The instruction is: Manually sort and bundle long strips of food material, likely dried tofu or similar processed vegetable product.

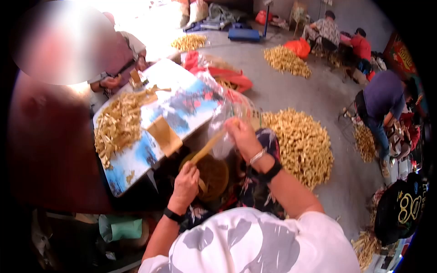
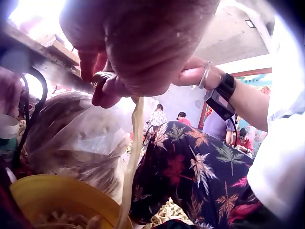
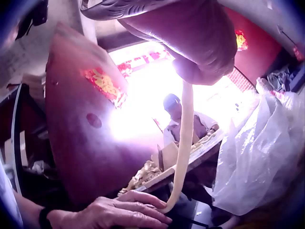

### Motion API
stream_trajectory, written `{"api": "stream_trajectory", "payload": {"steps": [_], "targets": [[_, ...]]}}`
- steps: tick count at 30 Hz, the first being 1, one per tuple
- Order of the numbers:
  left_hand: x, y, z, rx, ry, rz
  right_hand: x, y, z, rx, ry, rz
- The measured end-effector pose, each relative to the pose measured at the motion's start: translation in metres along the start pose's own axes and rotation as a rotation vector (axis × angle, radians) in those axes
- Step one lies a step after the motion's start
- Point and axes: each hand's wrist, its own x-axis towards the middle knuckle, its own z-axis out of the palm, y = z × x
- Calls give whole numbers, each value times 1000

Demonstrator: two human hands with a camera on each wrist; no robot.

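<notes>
A long pale yellow strip (image 1: 208, 148) stretches between the two hands above a yellow bucket (image 1: 218, 175). My left hand (image 1: 185, 185) pinches its lower end, fingers curled. My right hand (image 1: 241, 136), higher and farther right, pinches the upper end. In the right wrist view the strip (image 3: 186, 138) hangs from the right hand (image 3: 190, 43) down to the left hand (image 3: 114, 212). The left wrist view shows the left hand (image 2: 138, 47) close up with folded material between its fingers, and the strip (image 2: 135, 157) passing in front of the bucket (image 2: 66, 188), which holds pale pieces.
A table (image 1: 177, 93) at the left bears a pile of strips (image 1: 120, 120) and a cardboard piece (image 1: 165, 135). A large heap of knotted pieces (image 1: 300, 145) lies on the floor at the right. Clear plastic bags (image 3: 257, 152) stand by the table; several people sit farther off.
</notes>
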Motion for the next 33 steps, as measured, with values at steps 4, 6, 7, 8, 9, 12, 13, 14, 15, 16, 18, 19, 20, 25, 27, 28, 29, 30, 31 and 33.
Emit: {"api": "stream_trajectory", "payload": {"steps": [4, 6, 7, 8, 9, 12, 13, 14, 15, 16, 18, 19, 20, 25, 27, 28, 29, 30, 31, 33], "targets": [[1, -7, 24, -511, 17, -338, -38, 3, 28, -320, -138, -163], [2, -7, 35, -1465, 17, -767, -58, 17, 43, -462, -326, -526], [4, -3, 33, -2076, 92, -972, -69, 14, 47, -508, -441, -472], [4, -7, 31, -2340, 12, -883, -75, 28, 50, -511, -501, -543], [5, -6, 25, -2351, 20, -958, -81, 36, 51, -567, -565, -499], [-4, -6, 28, -1862, 24, -992, -94, 49, 49, -575, -629, -365], [-5, -3, 29, -1746, 28, -987, -98, 42, 48, -620, -639, -410], [-5, 0, 30, -1629, 27, -978, -99, 37, 48, -665, -644, -457], [-6, 5, 33, -1415, 33, -875, -95, 33, 48, -688, -545, -512], [-2, 13, 7, -1279, -78, -845, -90, 27, 47, -711, -442, -564], [2, 22, -20, -864, -150, -627, -84, 29, 48, -587, -250, -568], [-1, 23, -20, -587, -112, -445, -84, 33, 47, -507, -247, -364], [-3, 23, -20, -308, -73, -267, -86, 36, 47, -425, -248, -161], [7, 34, -36, -80, 159, -220, -81, 63, 50, -397, -133, 334], [10, 40, -30, -123, 304, -222, -79, 73, 54, -384, -94, 264], [9, 40, -28, -95, 294, -242, -77, 86, 51, -401, -91, 152], [8, 38, -25, -92, 260, -273, -75, 97, 49, -418, -84, 41], [7, 37, -22, -91, 228, -303, -74, 89, 49, -399, -139, 101], [7, 35, -18, -90, 194, -331, -76, 73, 50, -379, -192, 160], [8, 32, -14, -178, 180, -418, -78, 62, 49, -385, -269, 125]]}}
